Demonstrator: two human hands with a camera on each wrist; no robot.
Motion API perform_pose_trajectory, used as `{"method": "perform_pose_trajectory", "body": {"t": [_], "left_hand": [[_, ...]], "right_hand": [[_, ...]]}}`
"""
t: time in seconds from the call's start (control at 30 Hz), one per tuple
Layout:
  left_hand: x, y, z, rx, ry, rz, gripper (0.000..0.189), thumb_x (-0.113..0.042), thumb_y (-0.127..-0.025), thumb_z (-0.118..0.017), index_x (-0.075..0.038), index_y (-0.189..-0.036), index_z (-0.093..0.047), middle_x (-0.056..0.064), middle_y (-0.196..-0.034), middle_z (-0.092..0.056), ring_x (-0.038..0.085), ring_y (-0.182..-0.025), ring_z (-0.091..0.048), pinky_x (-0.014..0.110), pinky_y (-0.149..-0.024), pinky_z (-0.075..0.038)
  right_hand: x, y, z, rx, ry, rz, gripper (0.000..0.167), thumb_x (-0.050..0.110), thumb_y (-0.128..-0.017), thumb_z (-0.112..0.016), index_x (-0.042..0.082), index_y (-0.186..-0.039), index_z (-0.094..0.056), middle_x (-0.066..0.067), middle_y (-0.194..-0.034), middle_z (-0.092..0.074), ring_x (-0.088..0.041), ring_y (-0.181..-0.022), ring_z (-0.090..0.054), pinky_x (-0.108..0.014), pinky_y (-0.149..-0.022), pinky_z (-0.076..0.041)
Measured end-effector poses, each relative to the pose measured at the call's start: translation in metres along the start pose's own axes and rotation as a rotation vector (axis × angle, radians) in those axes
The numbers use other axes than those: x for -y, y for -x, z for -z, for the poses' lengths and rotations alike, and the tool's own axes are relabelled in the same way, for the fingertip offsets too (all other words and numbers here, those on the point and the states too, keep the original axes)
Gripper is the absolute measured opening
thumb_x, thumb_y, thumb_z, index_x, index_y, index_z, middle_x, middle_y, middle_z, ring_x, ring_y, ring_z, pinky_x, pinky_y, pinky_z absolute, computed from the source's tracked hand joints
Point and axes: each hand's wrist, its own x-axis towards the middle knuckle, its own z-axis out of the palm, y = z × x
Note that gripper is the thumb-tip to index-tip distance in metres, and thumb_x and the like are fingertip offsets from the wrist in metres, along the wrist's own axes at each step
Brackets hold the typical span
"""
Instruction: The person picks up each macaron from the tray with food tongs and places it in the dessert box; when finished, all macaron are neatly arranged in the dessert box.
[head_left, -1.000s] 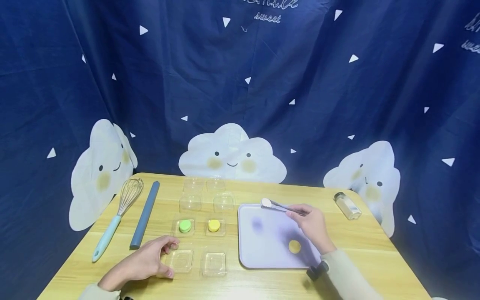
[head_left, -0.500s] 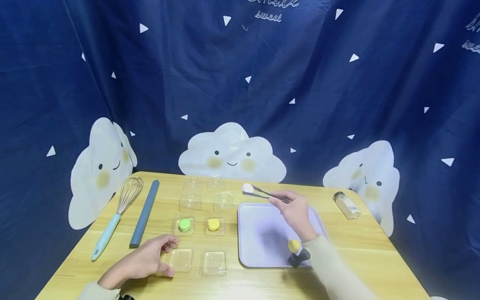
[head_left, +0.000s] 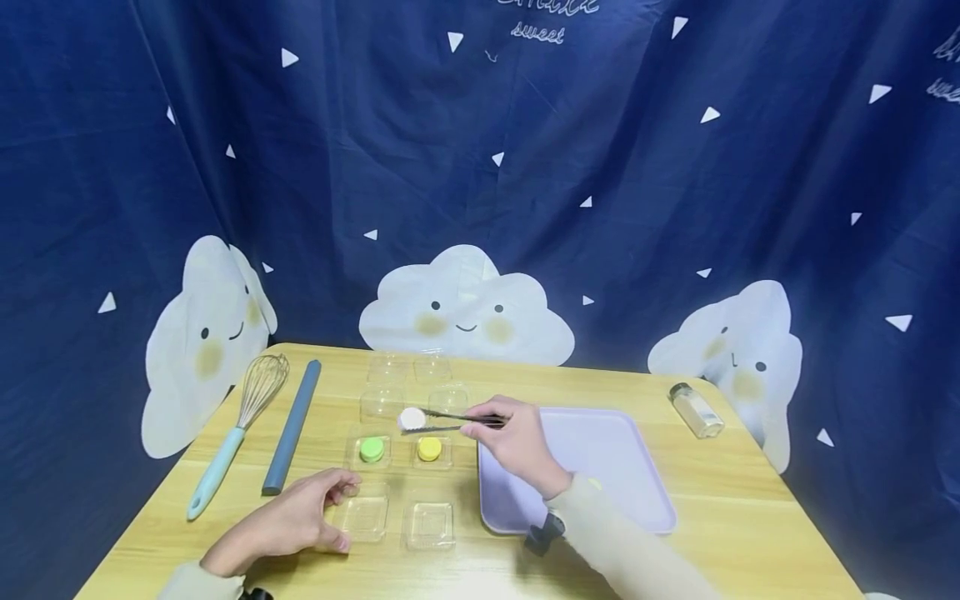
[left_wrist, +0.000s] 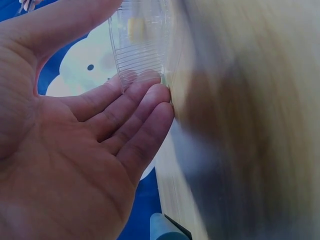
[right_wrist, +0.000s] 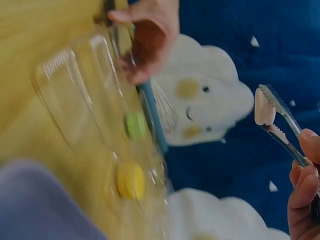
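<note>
My right hand (head_left: 517,442) grips dark metal tongs (head_left: 444,415) with serrated tips. Between those tips is a white macaron (head_left: 412,419), held in the air behind the clear boxes. A green macaron (head_left: 372,449) and a yellow macaron (head_left: 430,449) each sit in a small clear plastic box. Nearer the front lie two more bases, a left clear box (head_left: 365,515) and a right clear box (head_left: 430,527). My left hand (head_left: 292,518) rests at the left box, its fairly straight fingers (left_wrist: 145,125) touching the side and its thumb apart from them.
A lilac tray (head_left: 600,450) lies on the right, with a bit of yellow showing beside my sleeve. Raised clear lids (head_left: 382,402) stand behind the boxes. A whisk (head_left: 240,433) and blue-grey bar (head_left: 292,429) lie left; a dark-capped jar (head_left: 696,410) lies far right.
My right hand has carried the tongs and white macaron leftward from over the tray to near the boxes. My sleeve now covers most of the yellow piece on the tray. The left hand stays put.
</note>
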Motion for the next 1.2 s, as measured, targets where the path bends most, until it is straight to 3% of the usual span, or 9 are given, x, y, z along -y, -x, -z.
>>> {"method": "perform_pose_trajectory", "body": {"t": [0.33,0.5,0.7,0.87,1.2], "left_hand": [[0.000,0.001,-0.001,-0.015,-0.007,-0.013,0.079,-0.035,-0.066,-0.092,-0.002,-0.130,-0.057,0.005,-0.117,-0.064,0.015,-0.101,-0.056,0.024,-0.084,-0.053],[0.001,0.000,-0.001,-0.022,-0.027,0.005,0.081,-0.037,-0.065,-0.093,-0.003,-0.131,-0.057,0.001,-0.107,-0.059,0.012,-0.098,-0.053,0.023,-0.080,-0.051],[0.000,0.000,0.000,-0.009,-0.031,0.002,0.084,-0.037,-0.066,-0.092,-0.002,-0.134,-0.056,0.002,-0.113,-0.063,0.013,-0.100,-0.055,0.024,-0.083,-0.053],[-0.002,0.001,0.001,0.005,-0.014,0.010,0.084,-0.036,-0.067,-0.092,-0.002,-0.135,-0.056,0.004,-0.122,-0.065,0.017,-0.104,-0.056,0.025,-0.084,-0.053],[-0.002,0.000,0.000,-0.011,-0.029,0.006,0.083,-0.036,-0.066,-0.092,-0.002,-0.133,-0.057,0.005,-0.121,-0.067,0.015,-0.102,-0.056,0.025,-0.084,-0.053]], "right_hand": [[0.009,0.014,-0.041,0.228,0.046,0.009,0.015,0.018,-0.079,-0.086,0.013,-0.092,-0.081,-0.006,-0.088,-0.077,-0.001,-0.076,-0.066,-0.019,-0.069,-0.059],[0.007,0.023,-0.058,0.325,0.083,0.033,0.011,0.018,-0.082,-0.084,0.012,-0.091,-0.081,0.001,-0.084,-0.074,0.004,-0.073,-0.062,-0.015,-0.066,-0.057],[0.001,0.031,-0.071,0.363,0.215,0.134,0.009,0.019,-0.083,-0.084,0.014,-0.089,-0.081,0.008,-0.079,-0.073,0.009,-0.071,-0.056,-0.007,-0.064,-0.050],[-0.002,0.034,-0.075,0.373,0.261,0.121,0.009,0.022,-0.082,-0.085,0.016,-0.087,-0.080,0.010,-0.077,-0.070,0.009,-0.069,-0.054,-0.006,-0.062,-0.048],[-0.002,0.034,-0.084,0.418,0.334,0.099,0.010,0.023,-0.081,-0.085,0.016,-0.086,-0.080,0.011,-0.076,-0.071,0.012,-0.064,-0.053,-0.004,-0.058,-0.046]]}}
